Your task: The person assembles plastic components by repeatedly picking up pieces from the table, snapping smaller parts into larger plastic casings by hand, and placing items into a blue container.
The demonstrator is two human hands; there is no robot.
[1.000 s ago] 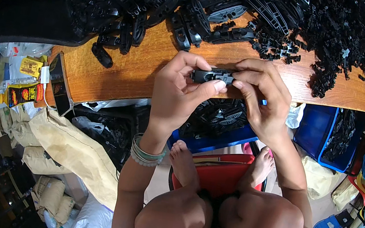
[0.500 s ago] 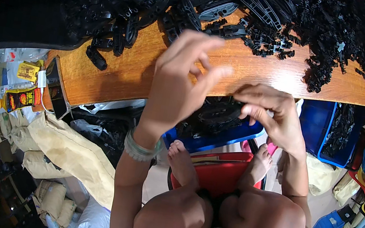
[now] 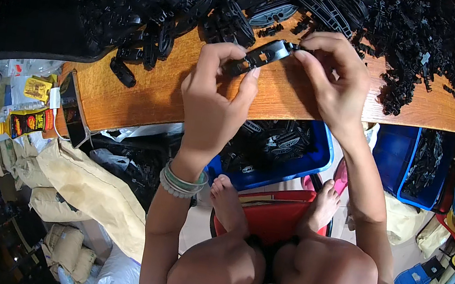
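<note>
My left hand [image 3: 216,84] is closed on one end of a long black plastic part [image 3: 262,57] with square cutouts, held tilted above the wooden table [image 3: 145,96]. At its far right end, my right hand [image 3: 335,79] pinches a small dark piece [image 3: 295,48] against the part. Whether that piece is joined to it, I cannot tell. Just beyond my hands lies a heap of similar long black parts [image 3: 201,10]. To the right is a pile of small black clips [image 3: 417,50], some scattered toward my right hand.
Below the table edge stands a blue bin [image 3: 321,154] holding more black parts, with another blue bin [image 3: 397,163] to its right. A red stool [image 3: 268,220] is under my feet. Sacks [image 3: 92,186] and snack packets [image 3: 31,121] are at the left.
The long black part is now between my hands above the table. My right hand has moved up from the table edge to its end, and my left fingers have closed on it.
</note>
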